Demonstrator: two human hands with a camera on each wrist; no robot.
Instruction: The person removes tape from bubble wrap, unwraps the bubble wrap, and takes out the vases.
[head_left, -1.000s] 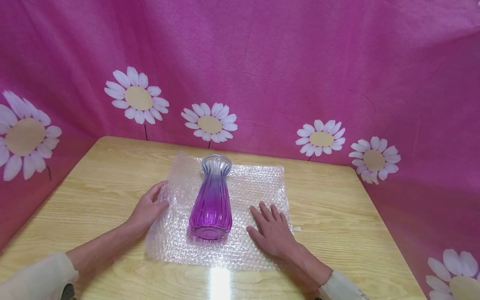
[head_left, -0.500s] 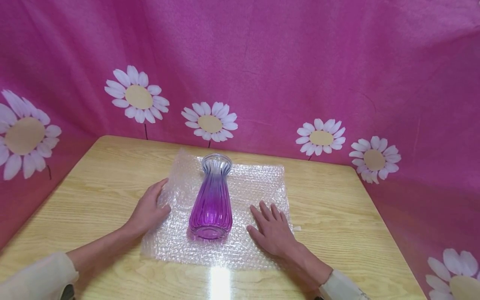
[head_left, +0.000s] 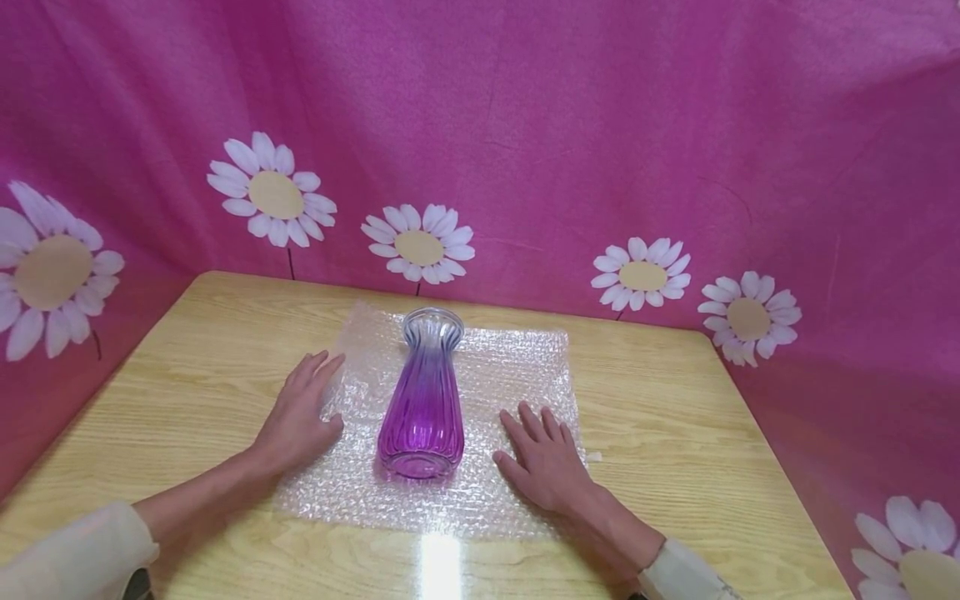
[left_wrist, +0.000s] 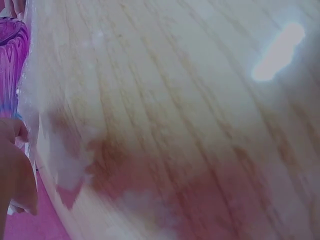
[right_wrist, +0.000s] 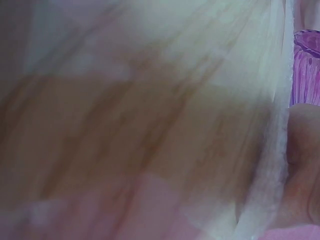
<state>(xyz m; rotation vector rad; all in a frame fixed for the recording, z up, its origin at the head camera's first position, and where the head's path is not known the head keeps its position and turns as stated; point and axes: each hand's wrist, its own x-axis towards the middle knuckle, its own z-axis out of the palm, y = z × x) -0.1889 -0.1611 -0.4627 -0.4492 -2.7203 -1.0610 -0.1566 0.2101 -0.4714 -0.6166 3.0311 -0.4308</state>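
Note:
A ribbed glass vase (head_left: 423,408), purple at the base and fading to bluish clear at the flared mouth, lies on its side on a sheet of bubble wrap (head_left: 517,375). Its mouth points away from me. My left hand (head_left: 298,417) is at the sheet's left edge, fingers spread and thumb over the wrap. My right hand (head_left: 551,467) rests flat on the sheet's right part, fingers apart. In the left wrist view the vase (left_wrist: 10,65) shows beyond the left hand (left_wrist: 15,175). The right wrist view catches the vase (right_wrist: 306,75) at its edge.
The wooden table (head_left: 652,417) extends on all sides of the wrap. A pink curtain (head_left: 525,125) printed with large white daisies encloses the back and both sides. A small white scrap (head_left: 594,457) is beside the sheet's right edge.
The left hand's fingers have straightened and spread at the wrap's left edge. The sheet's near left corner has shifted left and lies flatter. Right hand and vase have stayed put.

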